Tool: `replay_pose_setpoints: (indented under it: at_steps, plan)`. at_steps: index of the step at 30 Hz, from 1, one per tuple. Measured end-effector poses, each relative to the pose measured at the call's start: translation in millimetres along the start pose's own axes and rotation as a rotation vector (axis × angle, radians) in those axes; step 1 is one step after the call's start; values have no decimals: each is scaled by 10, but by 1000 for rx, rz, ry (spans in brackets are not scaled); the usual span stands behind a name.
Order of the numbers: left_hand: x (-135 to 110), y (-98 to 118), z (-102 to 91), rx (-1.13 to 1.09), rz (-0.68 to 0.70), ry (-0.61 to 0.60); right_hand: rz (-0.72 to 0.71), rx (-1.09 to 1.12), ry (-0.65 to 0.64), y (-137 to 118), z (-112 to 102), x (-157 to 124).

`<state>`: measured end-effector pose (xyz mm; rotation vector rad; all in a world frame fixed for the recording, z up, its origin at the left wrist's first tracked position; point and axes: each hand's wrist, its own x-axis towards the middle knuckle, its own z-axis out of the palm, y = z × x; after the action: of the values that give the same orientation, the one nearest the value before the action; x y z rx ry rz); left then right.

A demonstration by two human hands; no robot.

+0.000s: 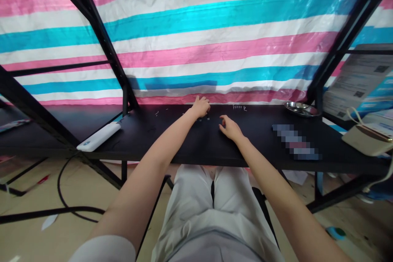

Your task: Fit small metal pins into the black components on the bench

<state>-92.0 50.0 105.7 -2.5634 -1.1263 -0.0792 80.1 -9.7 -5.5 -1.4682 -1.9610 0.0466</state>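
Centrally in the head view, the left hand reaches over the black tabletop, fingers bent downward; whether they pinch anything cannot be told. Tiny pale pieces lie on the surface just below it, slightly above the frame's centre, too small to identify. To their right, the right hand hangs near the tabletop with thumb and forefinger spread apart. A row of small whitish bits sits right of centre, near the tabletop's far edge. A shiny metal dish stands farther right, and a long white case lies at centre left.
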Motion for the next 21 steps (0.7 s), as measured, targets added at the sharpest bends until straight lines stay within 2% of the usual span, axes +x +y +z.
replay_pose_setpoints:
  at_steps: [8,21]
  plan:
    - [18,6,25,47,-9,-77,21,-2,-37,-35,-19,5]
    - [27,6,91,95,-6,-106,2,16,-24,0,8,8]
